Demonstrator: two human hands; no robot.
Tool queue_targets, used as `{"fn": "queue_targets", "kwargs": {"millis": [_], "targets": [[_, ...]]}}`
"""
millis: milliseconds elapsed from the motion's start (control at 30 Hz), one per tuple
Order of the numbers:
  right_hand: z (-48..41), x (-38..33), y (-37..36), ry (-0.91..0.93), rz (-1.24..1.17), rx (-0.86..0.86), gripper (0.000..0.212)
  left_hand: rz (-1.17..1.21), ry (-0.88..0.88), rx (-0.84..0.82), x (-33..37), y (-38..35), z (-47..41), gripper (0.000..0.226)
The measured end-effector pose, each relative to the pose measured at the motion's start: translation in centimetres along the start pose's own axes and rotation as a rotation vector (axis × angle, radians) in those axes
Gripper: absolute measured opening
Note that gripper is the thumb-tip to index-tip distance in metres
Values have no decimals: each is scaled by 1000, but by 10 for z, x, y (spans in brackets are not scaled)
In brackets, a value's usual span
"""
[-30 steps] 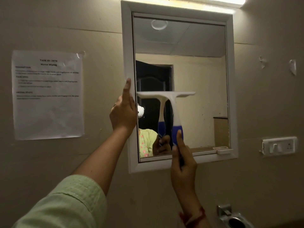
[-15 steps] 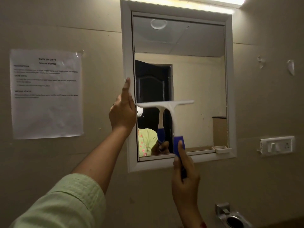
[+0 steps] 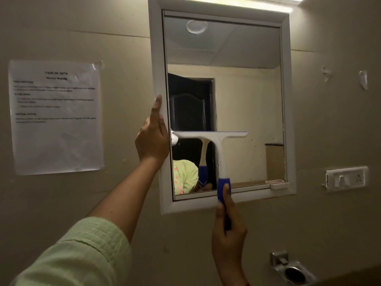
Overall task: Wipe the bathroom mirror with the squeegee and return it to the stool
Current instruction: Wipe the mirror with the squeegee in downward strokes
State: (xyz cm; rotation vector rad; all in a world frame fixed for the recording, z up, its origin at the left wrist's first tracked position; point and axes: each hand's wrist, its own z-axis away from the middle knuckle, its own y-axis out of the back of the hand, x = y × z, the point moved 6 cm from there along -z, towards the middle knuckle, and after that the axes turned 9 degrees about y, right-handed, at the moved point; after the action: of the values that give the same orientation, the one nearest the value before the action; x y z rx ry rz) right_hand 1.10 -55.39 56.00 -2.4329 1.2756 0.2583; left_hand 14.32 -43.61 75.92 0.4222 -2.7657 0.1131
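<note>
Beige wall (image 3: pixel 123 38) with faint seams, white-framed mirror (image 3: pixel 247 100) mounted at centre, light strip (image 3: pixel 247 1) directly above it, taped printed sheet (image 3: pixel 55 116) at left, small hook (image 3: pixel 363 79) upper right, white switch plate (image 3: pixel 346 178) at right, metal holder (image 3: pixel 292 269) fixed lower right.

Right hand (image 3: pixel 227 230) holds squeegee (image 3: pixel 216 141) against mirror (image 3: pixel 237 89).
</note>
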Motion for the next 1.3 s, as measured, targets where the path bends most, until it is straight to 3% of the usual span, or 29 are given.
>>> {"fn": "queue_targets", "kwargs": {"millis": [200, 467, 733, 1067, 1300], "targets": [[-63, -25, -12, 7, -92, 15, 43, -5, 9, -6, 1, 1, 0, 44], [12, 8, 5, -46, -12, -4, 43, -9, 3, -8, 0, 0, 0, 43], [-56, -25, 11, 1, -47, 0, 36, -3, 10, 11, -2, 0, 0, 44], [27, 7, 28, -93, 56, -1, 33, -23, 23, 30, -3, -1, 0, 43], [-27, -19, 23, 0, 8, -20, 36, -30, 24, 27, -3, -2, 0, 43]]}}
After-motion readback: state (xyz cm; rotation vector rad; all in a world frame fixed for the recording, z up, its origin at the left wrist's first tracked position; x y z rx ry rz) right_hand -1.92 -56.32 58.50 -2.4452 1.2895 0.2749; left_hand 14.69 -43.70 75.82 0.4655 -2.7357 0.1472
